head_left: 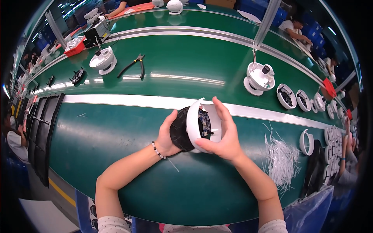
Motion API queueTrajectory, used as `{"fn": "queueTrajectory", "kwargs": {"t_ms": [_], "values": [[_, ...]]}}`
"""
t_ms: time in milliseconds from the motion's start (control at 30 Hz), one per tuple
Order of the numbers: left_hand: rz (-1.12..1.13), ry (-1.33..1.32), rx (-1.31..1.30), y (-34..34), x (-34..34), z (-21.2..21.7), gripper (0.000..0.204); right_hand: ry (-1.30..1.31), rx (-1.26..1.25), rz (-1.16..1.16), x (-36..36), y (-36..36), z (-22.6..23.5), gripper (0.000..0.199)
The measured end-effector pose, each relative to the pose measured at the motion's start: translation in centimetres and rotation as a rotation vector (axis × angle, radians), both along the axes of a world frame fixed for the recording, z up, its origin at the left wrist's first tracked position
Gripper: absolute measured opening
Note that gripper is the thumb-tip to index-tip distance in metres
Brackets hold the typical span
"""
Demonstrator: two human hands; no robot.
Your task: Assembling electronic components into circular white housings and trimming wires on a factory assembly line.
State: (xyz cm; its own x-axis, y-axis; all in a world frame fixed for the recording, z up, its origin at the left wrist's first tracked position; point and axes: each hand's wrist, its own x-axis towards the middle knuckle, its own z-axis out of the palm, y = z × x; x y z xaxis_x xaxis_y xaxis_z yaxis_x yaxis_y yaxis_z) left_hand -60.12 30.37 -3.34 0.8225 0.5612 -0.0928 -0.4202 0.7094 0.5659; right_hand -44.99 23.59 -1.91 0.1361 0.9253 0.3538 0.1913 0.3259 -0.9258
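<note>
1. Left hand (166, 140): fingers clamped on a round black cover (179, 130).
2. Right hand (230, 143): fingers clamped on a curved white shell (192, 126), circuit board (203, 119) showing through.
3. Both pieces are over the bench (210, 190); white strips (280, 160) lie at four o'clock.

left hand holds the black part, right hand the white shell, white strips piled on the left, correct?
Not left: the head view shows the white strips piled at right. Left hand holds the black part, right hand the white shell.

Room beside left hand (166, 141); strip pile (280, 158) blocks right.
</note>
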Motion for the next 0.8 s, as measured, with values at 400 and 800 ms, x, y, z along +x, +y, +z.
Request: {"fn": "queueTrajectory", "kwargs": {"t_ms": [400,800], "values": [[0.095,0.024,-0.049,0.6,-2.2,-0.4,0.050,-0.593,0.117,-0.170,-5.4,0.0,0.5,0.104],[0.026,-0.032,-0.117,2.0,-4.3,0.1,0.074,-0.704,0.125,-0.076,-6.7,2.3,0.6,0.118]]}}
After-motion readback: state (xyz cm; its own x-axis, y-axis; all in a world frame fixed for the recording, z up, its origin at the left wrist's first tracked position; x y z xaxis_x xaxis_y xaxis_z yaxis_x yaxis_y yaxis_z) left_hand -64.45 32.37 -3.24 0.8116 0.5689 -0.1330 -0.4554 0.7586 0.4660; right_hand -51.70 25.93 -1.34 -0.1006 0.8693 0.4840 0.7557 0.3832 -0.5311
